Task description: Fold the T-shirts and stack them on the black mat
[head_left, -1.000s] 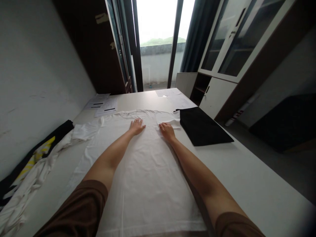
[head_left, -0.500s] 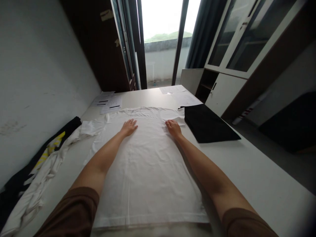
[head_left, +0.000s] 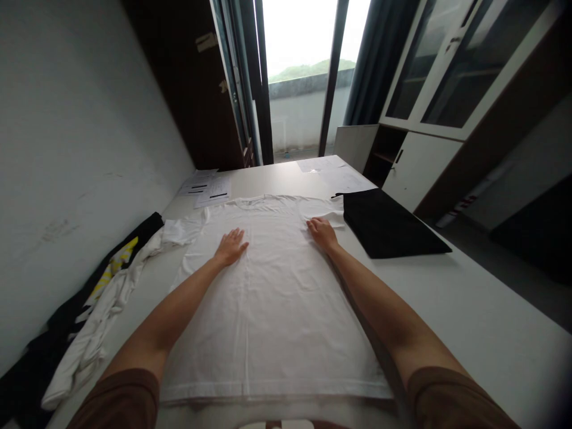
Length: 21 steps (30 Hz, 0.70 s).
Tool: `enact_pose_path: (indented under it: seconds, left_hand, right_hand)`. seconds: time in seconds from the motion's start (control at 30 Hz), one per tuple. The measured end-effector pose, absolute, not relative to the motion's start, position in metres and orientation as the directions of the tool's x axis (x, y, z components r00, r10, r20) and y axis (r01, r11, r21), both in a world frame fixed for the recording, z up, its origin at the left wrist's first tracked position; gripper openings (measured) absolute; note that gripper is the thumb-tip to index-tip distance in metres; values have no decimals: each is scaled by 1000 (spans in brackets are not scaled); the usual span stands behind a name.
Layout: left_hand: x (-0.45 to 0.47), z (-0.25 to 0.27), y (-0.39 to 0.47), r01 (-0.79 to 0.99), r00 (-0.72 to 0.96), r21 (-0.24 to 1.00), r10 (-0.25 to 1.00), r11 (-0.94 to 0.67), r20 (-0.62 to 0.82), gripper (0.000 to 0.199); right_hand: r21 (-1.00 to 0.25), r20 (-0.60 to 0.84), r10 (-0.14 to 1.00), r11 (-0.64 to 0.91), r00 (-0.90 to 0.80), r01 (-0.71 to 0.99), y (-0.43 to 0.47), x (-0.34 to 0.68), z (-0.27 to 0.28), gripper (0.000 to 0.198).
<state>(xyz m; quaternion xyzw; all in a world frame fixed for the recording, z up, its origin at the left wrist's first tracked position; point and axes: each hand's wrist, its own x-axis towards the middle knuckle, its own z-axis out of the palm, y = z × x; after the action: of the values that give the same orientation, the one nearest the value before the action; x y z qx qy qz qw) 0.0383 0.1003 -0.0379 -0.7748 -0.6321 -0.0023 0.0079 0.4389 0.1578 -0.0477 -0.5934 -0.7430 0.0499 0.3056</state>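
Observation:
A white T-shirt [head_left: 286,310] lies spread on the white table, its collar at the far end and its hem toward me. My left hand [head_left: 231,246] rests flat on its upper left part, fingers stretched out and somewhat apart. At the shirt's right edge, just below the right sleeve, is my right hand [head_left: 322,235]. Its fingers are curled together on the fabric there; the fingertips are partly hidden. Soft wrinkles run across the shirt, and a faint lengthwise crease shows left of its middle.
Folded black cloth [head_left: 388,223] lies right of the shirt. Along the left wall sits a pile of clothes [head_left: 107,298], black, yellow and cream. Papers with pens [head_left: 212,192] are at the far left, more papers [head_left: 342,176] at the far right. A cabinet [head_left: 429,161] stands beyond the table.
My left hand has slid a little toward me over the shirt, its fingers spread. My right hand stays at the shirt's right edge. The whole view has shifted slightly.

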Motion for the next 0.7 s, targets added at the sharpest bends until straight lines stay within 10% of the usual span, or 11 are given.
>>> enact_pose_path:
  seconds: [0.43,0.7]
  left_hand:
    - [261,-29,11,597,779,172,618,-783,106,72]
    - [108,-28,35,854,511,81,858,-513,46,62]
  right_hand:
    - [-457,430,893,345,-136,820,162,445,-52,37]
    - [-437,397,906,327,-147,838,157,444,-50,35]
